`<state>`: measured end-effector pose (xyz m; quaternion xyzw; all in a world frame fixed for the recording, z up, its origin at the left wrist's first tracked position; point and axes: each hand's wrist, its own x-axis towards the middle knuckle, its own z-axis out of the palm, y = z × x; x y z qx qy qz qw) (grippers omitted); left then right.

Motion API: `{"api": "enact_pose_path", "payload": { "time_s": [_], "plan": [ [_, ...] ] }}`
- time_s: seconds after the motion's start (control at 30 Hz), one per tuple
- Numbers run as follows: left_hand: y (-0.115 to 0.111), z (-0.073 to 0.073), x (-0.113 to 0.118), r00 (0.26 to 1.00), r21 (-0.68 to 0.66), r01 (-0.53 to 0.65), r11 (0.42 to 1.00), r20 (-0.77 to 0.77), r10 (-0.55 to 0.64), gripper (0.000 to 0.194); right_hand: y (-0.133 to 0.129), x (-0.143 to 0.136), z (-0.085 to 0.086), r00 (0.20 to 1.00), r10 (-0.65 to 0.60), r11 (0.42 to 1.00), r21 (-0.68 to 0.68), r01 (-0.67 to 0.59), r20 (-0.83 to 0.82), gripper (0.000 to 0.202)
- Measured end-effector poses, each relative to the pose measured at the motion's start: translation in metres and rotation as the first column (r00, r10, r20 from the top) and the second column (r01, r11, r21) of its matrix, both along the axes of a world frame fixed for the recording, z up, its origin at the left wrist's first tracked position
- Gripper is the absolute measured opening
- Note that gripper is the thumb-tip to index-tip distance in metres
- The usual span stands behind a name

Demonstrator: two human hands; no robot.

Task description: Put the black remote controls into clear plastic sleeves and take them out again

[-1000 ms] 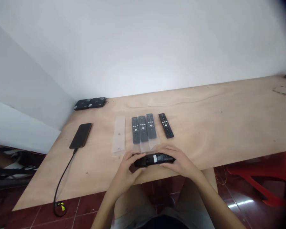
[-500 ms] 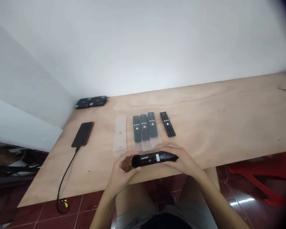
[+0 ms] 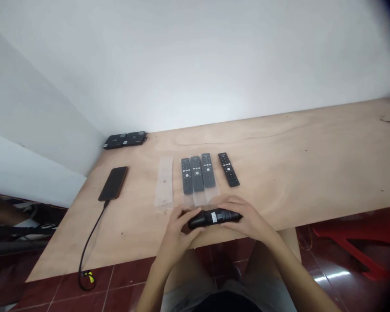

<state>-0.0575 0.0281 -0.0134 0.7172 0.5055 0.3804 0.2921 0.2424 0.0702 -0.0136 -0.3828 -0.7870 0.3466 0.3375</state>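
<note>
1. Head view: left hand [image 3: 178, 226] and right hand [image 3: 247, 217], each grip closed on the black remote control [image 3: 214, 216], by worktop's [image 3: 279, 173] near edge.
2. Ends partly finger-covered; button side hidden.
3. Label illegible.

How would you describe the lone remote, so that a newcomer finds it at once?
Start from the table and look beyond the right hand. At the right end of the row lies the lone remote, face up and slanted. Unlike the three bagged remotes, it has no plastic over it and lies apart.
</note>
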Motion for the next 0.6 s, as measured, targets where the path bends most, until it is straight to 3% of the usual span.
{"api": "enact_pose_path", "payload": {
  "time_s": [0.2,0.6],
  "plan": [
    [0.000,-0.005,0.003,0.994,0.089,0.068,0.994,-0.094,-0.060,0.053,0.000,0.001,-0.003,1.000,-0.004,1.000,0.000,0.004,0.024,0.050],
    [0.000,0.001,0.011,0.982,0.049,0.089,0.995,-0.169,-0.080,0.051,0.002,-0.002,0.014,0.998,0.056,0.998,0.003,-0.056,0.001,0.051]
  ]
}}
